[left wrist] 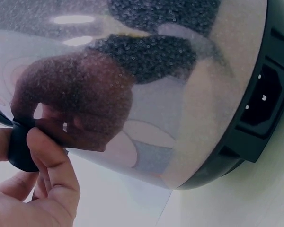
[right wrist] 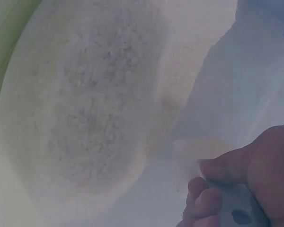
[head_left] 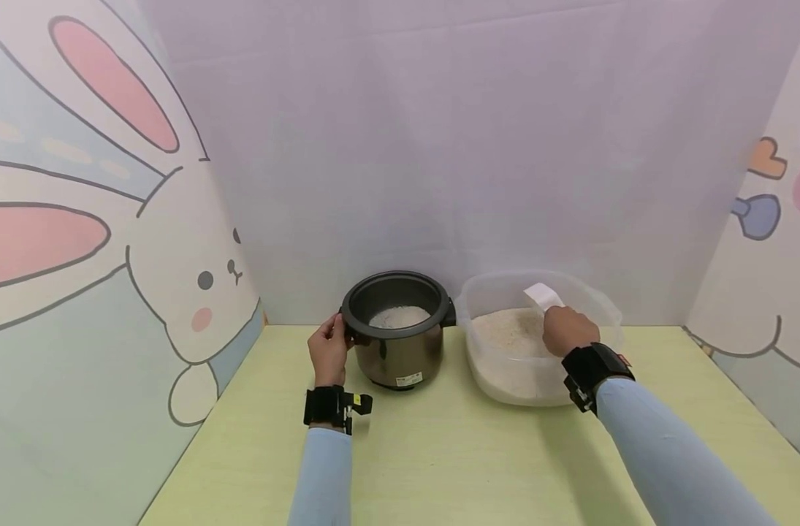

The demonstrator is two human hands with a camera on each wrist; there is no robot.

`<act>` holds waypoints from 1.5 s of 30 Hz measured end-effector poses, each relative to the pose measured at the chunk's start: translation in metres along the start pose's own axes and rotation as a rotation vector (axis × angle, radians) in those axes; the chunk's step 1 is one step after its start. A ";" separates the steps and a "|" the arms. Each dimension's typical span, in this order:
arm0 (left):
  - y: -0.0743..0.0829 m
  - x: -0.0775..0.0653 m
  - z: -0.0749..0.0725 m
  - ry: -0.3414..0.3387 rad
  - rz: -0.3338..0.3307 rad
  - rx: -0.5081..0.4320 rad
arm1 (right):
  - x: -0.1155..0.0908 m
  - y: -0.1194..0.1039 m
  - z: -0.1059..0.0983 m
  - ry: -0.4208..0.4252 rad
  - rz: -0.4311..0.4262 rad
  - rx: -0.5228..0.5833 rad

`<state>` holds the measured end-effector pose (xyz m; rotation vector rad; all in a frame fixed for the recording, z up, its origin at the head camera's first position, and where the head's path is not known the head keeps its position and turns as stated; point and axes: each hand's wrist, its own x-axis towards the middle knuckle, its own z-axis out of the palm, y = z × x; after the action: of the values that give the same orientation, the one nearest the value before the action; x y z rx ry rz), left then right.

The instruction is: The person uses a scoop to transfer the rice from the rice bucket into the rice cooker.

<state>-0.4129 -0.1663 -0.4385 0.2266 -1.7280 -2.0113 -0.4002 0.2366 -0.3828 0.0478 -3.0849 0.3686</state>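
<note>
A dark, shiny rice cooker [head_left: 400,358] stands on the table with its lid off, and white rice [head_left: 400,317] lies in the bottom of its pot. My left hand [head_left: 329,352] pinches the cooker's black side handle [left wrist: 22,147] between thumb and fingers. To the right is a translucent plastic tub [head_left: 505,391] of rice [head_left: 511,329]. Over this tub's right part, my right hand [head_left: 569,331] grips a white scoop [head_left: 543,295] by its handle, which has a hole [right wrist: 241,217] in it. The right wrist view is hazy, so what the scoop holds cannot be told.
Both vessels stand near the back of the pale yellow-green table [head_left: 439,453], close to a plain lilac cloth [head_left: 406,146]. Printed rabbit panels [head_left: 169,292] rise at the sides. A power socket [left wrist: 262,97] shows low on the cooker's body.
</note>
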 end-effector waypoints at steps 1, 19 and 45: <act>0.000 0.000 0.000 -0.001 0.001 -0.002 | 0.000 0.000 0.001 0.003 -0.002 -0.007; 0.004 0.000 0.002 -0.006 -0.010 0.004 | -0.006 -0.004 0.001 -0.063 0.018 -0.055; 0.001 0.002 0.000 -0.012 -0.035 -0.006 | 0.005 -0.005 0.004 -0.306 -0.114 0.009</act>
<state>-0.4144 -0.1673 -0.4374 0.2447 -1.7363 -2.0473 -0.4053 0.2311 -0.3855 0.3071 -3.3591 0.4050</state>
